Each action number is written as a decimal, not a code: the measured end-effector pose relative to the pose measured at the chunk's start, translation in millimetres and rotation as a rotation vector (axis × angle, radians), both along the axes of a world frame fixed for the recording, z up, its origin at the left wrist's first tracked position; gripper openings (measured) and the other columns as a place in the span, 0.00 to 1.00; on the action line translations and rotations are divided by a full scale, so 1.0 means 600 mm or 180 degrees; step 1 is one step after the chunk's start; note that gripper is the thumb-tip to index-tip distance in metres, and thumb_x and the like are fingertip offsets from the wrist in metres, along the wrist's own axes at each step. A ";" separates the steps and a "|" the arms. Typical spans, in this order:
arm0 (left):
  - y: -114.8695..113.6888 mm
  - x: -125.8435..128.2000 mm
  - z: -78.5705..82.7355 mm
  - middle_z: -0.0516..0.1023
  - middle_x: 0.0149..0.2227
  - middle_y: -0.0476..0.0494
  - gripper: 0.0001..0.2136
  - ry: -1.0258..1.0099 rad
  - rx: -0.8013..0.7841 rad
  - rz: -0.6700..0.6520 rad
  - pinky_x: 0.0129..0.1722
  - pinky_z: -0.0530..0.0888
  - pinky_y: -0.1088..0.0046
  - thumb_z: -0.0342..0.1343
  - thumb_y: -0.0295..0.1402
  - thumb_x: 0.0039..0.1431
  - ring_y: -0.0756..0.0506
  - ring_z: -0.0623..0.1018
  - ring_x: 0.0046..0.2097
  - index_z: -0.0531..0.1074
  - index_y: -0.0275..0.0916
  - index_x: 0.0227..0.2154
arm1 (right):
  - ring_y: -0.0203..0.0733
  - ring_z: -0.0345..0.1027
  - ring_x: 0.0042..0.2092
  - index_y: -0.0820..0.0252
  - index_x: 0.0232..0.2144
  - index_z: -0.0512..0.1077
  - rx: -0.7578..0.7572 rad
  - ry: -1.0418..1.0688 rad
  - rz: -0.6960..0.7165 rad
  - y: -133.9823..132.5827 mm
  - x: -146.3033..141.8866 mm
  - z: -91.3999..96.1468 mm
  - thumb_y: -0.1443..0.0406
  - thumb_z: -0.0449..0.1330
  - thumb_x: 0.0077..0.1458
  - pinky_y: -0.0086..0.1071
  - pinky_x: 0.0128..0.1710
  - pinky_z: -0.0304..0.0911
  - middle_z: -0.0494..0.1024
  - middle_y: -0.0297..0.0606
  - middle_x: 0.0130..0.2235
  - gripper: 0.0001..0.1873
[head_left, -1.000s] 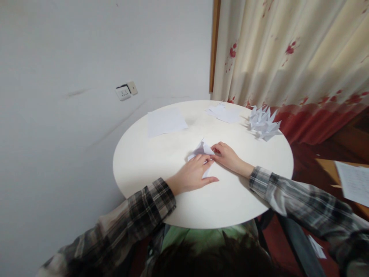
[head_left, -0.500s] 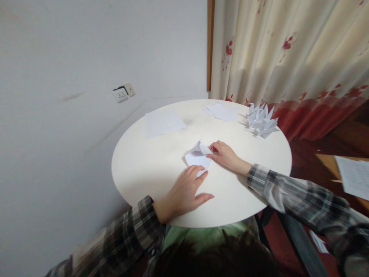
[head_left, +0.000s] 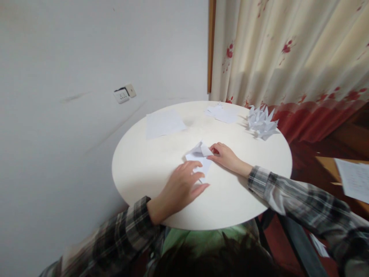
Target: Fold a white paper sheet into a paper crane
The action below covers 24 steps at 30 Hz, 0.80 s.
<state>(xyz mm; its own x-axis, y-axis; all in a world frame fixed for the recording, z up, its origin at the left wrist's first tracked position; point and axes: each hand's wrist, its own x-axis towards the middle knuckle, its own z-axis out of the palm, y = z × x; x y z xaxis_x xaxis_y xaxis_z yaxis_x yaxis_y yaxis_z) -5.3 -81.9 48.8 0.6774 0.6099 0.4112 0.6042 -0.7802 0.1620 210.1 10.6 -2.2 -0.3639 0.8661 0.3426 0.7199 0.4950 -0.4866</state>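
A partly folded white paper (head_left: 200, 157) lies at the middle of the round white table (head_left: 138, 165). My left hand (head_left: 178, 188) rests flat just below it, fingers stretched out, with the fingertips touching the paper's near edge. My right hand (head_left: 223, 154) sits at the paper's right corner, fingers curled and pressing on the raised flap.
A flat white sheet (head_left: 163, 122) lies at the back left of the table. Further sheets (head_left: 221, 113) lie at the back. A heap of folded paper shapes (head_left: 261, 122) sits at the back right. A curtain (head_left: 288, 57) hangs behind; another printed page (head_left: 353, 179) lies at the right.
My left hand slid back off the folded paper toward me, then edged left along its near edge. My right hand stayed on the paper's right corner.
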 end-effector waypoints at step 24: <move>0.183 0.046 0.048 0.76 0.28 0.47 0.11 -0.1178 -0.2395 -0.0443 0.27 0.65 0.78 0.62 0.33 0.46 0.51 0.72 0.29 0.76 0.33 0.32 | 0.40 0.60 0.34 0.62 0.35 0.69 0.0159 0.0064 0.0322 -0.004 -0.008 0.001 0.63 0.61 0.52 0.32 0.34 0.56 0.67 0.36 0.31 0.09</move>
<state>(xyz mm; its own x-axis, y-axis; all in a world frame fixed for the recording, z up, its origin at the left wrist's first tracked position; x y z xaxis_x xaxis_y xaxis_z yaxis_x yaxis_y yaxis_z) 22.3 28.2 77.9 0.6682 0.7309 0.1393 0.3165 -0.4487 0.8358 205.1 8.0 -1.3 -0.4412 0.8070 0.3927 0.6554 0.5886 -0.4733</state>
